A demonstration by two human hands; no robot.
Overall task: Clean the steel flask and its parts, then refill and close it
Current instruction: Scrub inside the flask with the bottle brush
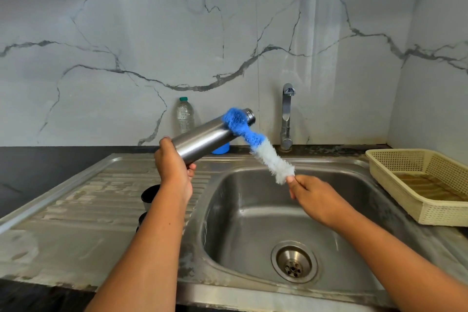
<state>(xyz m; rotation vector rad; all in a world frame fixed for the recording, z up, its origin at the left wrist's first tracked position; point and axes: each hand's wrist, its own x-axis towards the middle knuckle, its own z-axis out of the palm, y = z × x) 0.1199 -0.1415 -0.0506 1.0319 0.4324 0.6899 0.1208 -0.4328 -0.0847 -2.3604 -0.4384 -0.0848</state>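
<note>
Now, flask (202, 138): centre frame, tilted, mouth toward upper right, above the left rim of the sink (215, 213).
Left hand (173, 167): wrapped round the flask's base.
Right hand (314, 197): pinching the brush (255, 144) by its white end.
Risk: bristles lie outside the neck; the one-handed hold could slip.

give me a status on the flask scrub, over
Left hand grips steel flask at its base, mouth tilted up. Right hand pinches bottle brush, blue end against the flask's neck, outside. Nothing blocking.
</note>
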